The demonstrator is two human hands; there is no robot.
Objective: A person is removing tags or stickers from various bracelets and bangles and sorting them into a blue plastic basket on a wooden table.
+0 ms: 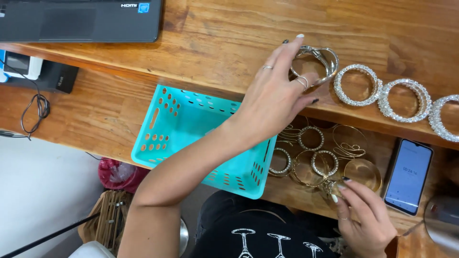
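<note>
My left hand (276,91) reaches across to the upper wooden shelf and its fingers close on a silver bangle (319,61). To its right on that shelf lie three sparkly silver bracelets (356,85) in a row. My right hand (362,216) is low at the right, its fingertips pinching a small piece at the edge of a heap of gold and silver bangles (315,153) on the lower shelf. A turquoise perforated basket (162,129) stands under my left forearm.
A smartphone (409,176) with a lit screen lies right of the bangle heap. A dark laptop (81,19) sits at the top left. A black cable (36,112) and a small device (19,64) lie at the left edge.
</note>
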